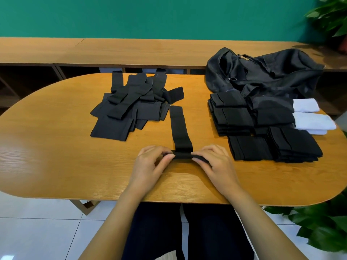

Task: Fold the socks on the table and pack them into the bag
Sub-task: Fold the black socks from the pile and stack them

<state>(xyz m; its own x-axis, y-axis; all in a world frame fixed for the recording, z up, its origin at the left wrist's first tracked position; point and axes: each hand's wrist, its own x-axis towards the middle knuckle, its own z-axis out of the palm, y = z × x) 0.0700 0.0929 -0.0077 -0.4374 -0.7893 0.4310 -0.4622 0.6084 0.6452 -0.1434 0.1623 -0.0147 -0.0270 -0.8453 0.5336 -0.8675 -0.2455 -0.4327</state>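
Observation:
A long black sock lies stretched away from me on the oval wooden table. Its near end is rolled over into a short fold. My left hand pinches the left side of that fold and my right hand pinches the right side. A loose pile of unfolded black socks lies at the back left. Stacks of folded black socks sit at the right, with folded white socks beside them. The black bag lies crumpled behind the stacks.
A wooden shelf unit runs along the green wall behind the table. Potted plants stand at the top right and beside the table's near right edge. My legs show under the table's front edge.

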